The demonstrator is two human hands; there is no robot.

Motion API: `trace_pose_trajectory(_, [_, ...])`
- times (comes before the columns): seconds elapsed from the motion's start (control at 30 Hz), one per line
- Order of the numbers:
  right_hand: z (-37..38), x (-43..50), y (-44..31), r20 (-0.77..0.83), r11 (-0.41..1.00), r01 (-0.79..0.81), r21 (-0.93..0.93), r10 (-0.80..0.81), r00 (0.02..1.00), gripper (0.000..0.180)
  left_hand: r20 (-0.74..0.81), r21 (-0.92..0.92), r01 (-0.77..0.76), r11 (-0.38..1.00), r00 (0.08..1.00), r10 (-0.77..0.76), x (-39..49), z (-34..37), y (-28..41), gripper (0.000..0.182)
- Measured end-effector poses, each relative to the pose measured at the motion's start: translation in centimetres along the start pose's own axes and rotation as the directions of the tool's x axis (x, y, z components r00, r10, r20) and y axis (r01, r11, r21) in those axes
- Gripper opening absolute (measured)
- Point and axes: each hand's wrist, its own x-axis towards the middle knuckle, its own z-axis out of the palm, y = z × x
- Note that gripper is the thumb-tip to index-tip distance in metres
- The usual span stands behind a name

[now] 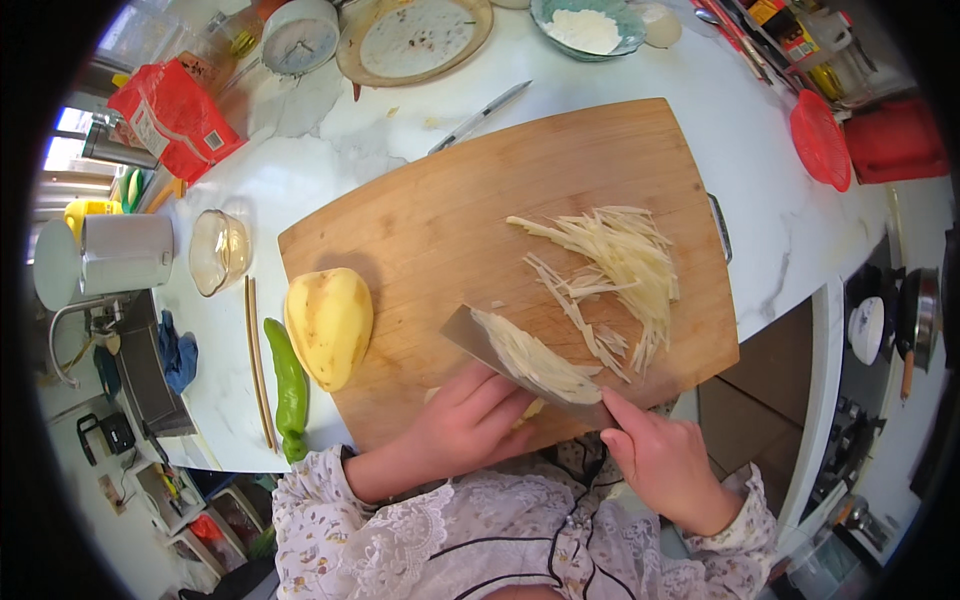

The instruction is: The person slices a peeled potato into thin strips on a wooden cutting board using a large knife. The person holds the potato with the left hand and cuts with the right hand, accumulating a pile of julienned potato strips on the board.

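Note:
My right hand [660, 457] grips a kitchen knife with a broad blade [469, 334]; the handle is hidden in the fist. Cut potato shreds [532, 356] cling along the blade's side. Close behind the blade, my left hand [472, 420] rests with bent fingers on a piece of potato [531, 412], mostly covered by the hand. Both work over the near edge of a wooden cutting board [427, 225]. A loose heap of potato shreds [630, 255] lies on the board's right half. One whole peeled potato [328, 326] sits at its left edge.
Left of the board lie a green pepper [289, 382] and chopsticks [259, 360], near a glass bowl [217, 251]. A pen [484, 115] touches the far edge. Beyond stand a plate [349, 56] and a bowl of white powder [555, 49]. A red basket [817, 142] is at right.

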Motion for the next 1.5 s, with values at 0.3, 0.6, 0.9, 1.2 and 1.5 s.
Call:
trace_pose_trajectory(0.3, [-2.8,-0.1,1.2,0.036,0.925,-0.192,0.327,0.191,0.981,0.039,-0.055,0.040,-0.003,0.999,0.998,0.005,0.2,0.3,0.0,0.047])
trace_pose_trajectory(0.6, [-3.6,-3.3,0.3,0.140,0.980,-0.103,0.173,0.079,0.987,0.048,-0.067,0.031,0.000,1.000,0.998,0.002,-0.6,0.4,0.0,0.039])
trace_pose_trajectory(0.9, [-2.4,-3.8,0.1,0.110,0.996,-0.085,0.008,0.084,0.990,0.055,-0.038,-0.013,0.030,0.999,0.999,-0.031,-0.5,0.1,0.0,0.040])
trace_pose_trajectory(1.2, [-0.8,-1.6,-1.5,0.109,0.986,-0.144,-0.085,0.153,0.982,0.052,-0.014,-0.040,0.049,0.998,0.999,-0.049,-1.0,0.1,0.1,0.044])
trace_pose_trajectory(1.5, [-1.6,1.9,0.4,0.140,0.926,-0.195,0.323,0.157,0.978,0.037,-0.116,0.049,0.001,0.999,0.993,0.004,0.1,0.4,0.2,0.046])
